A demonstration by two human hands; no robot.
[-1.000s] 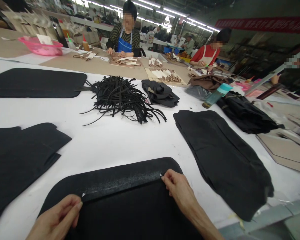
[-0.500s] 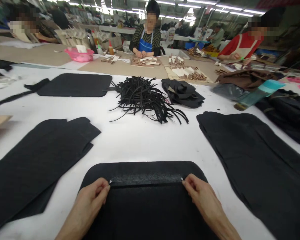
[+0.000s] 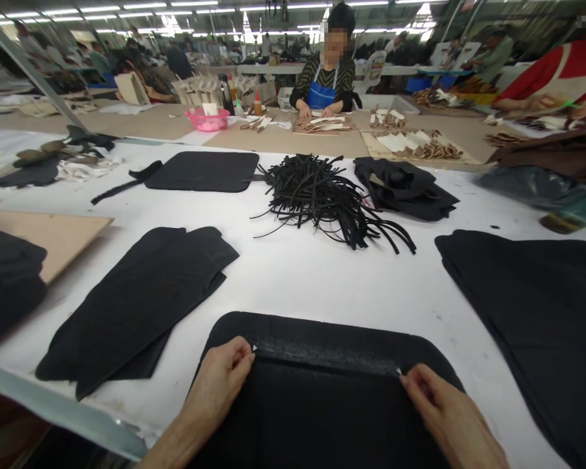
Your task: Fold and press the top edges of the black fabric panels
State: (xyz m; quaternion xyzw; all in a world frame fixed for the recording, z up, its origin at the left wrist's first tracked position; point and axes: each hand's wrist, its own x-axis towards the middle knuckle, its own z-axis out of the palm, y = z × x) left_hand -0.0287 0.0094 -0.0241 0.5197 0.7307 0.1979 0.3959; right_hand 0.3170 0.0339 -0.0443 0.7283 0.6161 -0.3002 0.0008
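Observation:
In front of me lies a black round-cornered panel (image 3: pixel 322 326) with a shiny greyish band running across its upper part. Just below the band, a straight dark edge marks the top of a black sheet (image 3: pixel 322 417) lying on the panel. My left hand (image 3: pixel 227 371) pinches this sheet at the left end of that edge. At the right end, my right hand (image 3: pixel 432 397) pinches it likewise. A tiny white tip shows beside the fingertips of each hand; what it is I cannot make out.
Stacked black pieces lie left (image 3: pixel 137 306) and right (image 3: pixel 532 306) of the panel. Beyond are a heap of black strips (image 3: pixel 317 195), another black panel (image 3: pixel 202 171) and folded black material (image 3: pixel 403 185). A person in a blue apron (image 3: pixel 322 94) works across the table.
My view has swung to the left, so the scene sits further right and the panel looks tilted. Both hands keep their pinch at the same two ends of the edge.

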